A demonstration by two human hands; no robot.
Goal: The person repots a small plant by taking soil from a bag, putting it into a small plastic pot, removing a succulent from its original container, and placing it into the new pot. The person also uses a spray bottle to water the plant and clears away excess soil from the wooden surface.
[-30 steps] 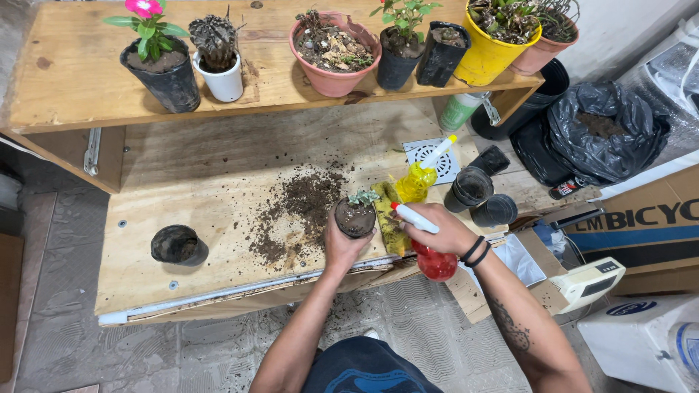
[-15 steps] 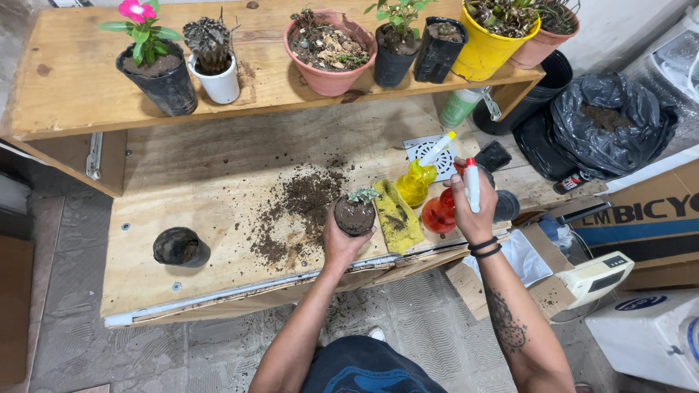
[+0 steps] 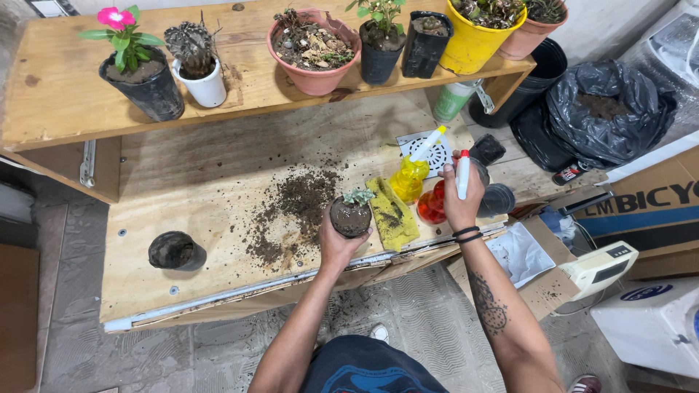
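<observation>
My left hand (image 3: 336, 244) cups a small dark pot (image 3: 351, 216) with a pale green succulent (image 3: 358, 196) on top, just above the wooden bench (image 3: 196, 189). My right hand (image 3: 461, 198) grips a red spray bottle (image 3: 435, 204) by its white nozzle, standing upright beside the yellow spray bottle (image 3: 409, 178). Between the hands lies a yellow-green cloth (image 3: 392, 215). Loose dark soil (image 3: 295, 207) is scattered on the bench left of the pot.
An empty black pot (image 3: 176, 251) lies at the bench's left. Several potted plants stand on the upper shelf (image 3: 58, 94). Black pots (image 3: 496, 198), a white drain grate (image 3: 437, 153), a black bag of soil (image 3: 604, 116) and cardboard boxes (image 3: 655, 211) lie right.
My right hand has carried the red spray bottle from near the small pot away to the right and turned it upright beside the yellow bottle. The left hand has kept the pot still.
</observation>
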